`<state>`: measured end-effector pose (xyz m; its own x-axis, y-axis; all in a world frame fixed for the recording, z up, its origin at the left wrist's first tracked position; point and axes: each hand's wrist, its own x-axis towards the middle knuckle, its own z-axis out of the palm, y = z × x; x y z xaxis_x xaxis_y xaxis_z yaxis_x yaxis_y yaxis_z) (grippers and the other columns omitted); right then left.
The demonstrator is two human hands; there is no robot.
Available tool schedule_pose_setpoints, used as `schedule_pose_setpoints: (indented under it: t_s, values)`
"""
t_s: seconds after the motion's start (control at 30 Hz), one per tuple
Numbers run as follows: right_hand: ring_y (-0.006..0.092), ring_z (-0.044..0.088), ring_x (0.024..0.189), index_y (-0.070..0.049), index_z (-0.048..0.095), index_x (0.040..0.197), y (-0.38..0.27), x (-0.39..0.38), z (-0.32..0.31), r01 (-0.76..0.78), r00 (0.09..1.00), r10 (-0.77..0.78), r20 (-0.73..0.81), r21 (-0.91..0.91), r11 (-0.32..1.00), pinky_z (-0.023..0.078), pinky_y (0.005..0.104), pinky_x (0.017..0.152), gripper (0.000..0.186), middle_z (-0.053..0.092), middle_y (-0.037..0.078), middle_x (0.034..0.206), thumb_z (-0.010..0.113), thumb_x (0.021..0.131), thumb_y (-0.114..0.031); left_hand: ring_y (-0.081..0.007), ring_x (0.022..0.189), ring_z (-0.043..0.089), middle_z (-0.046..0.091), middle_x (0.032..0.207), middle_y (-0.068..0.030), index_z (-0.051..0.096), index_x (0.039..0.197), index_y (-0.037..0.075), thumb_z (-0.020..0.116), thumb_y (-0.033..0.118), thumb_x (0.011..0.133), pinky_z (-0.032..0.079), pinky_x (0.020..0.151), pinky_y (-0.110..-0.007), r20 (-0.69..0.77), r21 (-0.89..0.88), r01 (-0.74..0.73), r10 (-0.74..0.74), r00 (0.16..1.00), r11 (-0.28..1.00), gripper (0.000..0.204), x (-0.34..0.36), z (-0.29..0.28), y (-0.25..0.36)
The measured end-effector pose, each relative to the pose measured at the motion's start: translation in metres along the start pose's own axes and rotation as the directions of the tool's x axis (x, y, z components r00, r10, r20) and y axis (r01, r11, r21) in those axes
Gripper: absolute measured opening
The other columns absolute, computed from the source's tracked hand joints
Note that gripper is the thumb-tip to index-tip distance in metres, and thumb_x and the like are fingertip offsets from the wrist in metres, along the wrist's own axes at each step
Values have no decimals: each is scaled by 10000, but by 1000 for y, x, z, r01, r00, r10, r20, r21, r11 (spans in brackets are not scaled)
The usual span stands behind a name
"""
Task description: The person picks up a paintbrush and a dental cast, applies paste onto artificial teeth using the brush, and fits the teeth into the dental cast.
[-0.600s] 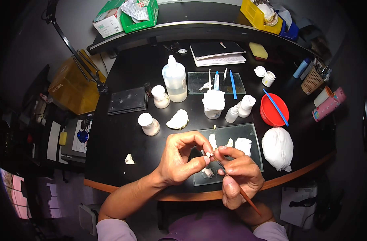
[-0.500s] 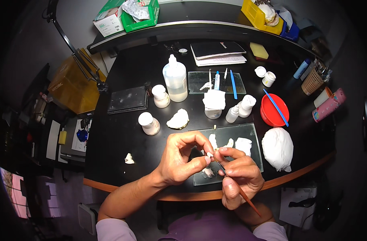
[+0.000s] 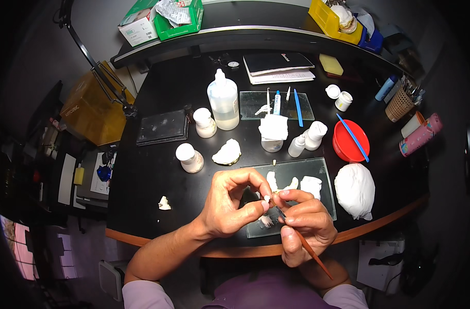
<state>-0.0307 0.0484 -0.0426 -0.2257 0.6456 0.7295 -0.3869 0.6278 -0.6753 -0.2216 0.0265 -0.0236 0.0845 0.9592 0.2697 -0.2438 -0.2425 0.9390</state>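
Note:
My left hand (image 3: 229,208) pinches a tiny white piece (image 3: 267,199) between thumb and index finger. My right hand (image 3: 309,226) grips a slim reddish-handled tool (image 3: 312,253), its dark front end reaching up to that piece. Both hands are close together above a glass slab (image 3: 327,203) bearing white pieces (image 3: 271,179), a folded white pad (image 3: 311,186) and a whitish smear. Just right of the slab lies a white wrapped lump (image 3: 355,191).
Around them stand a large translucent bottle (image 3: 223,105), white jars (image 3: 190,157), small bottles (image 3: 296,147) and a red bowl (image 3: 343,144) crossed by a blue spatula. A second slab (image 3: 253,103) holds tools. A lamp arm (image 3: 88,62) rises at left; the desk edge (image 3: 142,238) runs below my forearms.
My right hand and the tool have shifted very slightly left and up, while the pinched piece stays in my left fingers. The view is otherwise almost the same.

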Motion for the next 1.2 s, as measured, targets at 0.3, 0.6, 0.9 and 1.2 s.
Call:
schedule_pose_setpoints:
  t_s: [0.3,0.6,0.9,1.2]
  values:
    - [385,715,1129,24,650,1051,0,-2,0,5,1000,-5,-19,17,1000,649,462,965,211,668,165,969,655,848,83,-187,881,663,693,928,-139,670,931,-35,710,19,833,536,841,-325,7,-7,-4,4,1000,1000,119,1,1,-1]
    - [381,720,1105,25,647,1046,2,-2,3,7,1000,-7,-29,25,1000,645,453,956,209,669,164,956,647,846,86,-186,883,662,693,928,-140,674,936,-35,721,20,838,534,841,-325,-1,1,-15,15,1000,1000,121,-1,-1,-2]
    - [388,716,1112,29,639,1051,2,-3,0,-6,1000,7,-16,42,999,637,466,976,217,667,169,959,637,844,93,-184,879,661,692,930,-140,674,937,-35,722,19,842,536,831,-320,15,-2,-10,10,1000,1000,119,-1,-2,-1]
    - [384,724,1086,18,652,1047,1,-3,1,12,999,-9,-46,57,998,639,466,950,220,673,159,915,648,839,89,-179,878,664,688,938,-137,673,934,-34,716,16,836,540,840,-319,-3,-25,25,-25,1000,999,118,0,2,3]
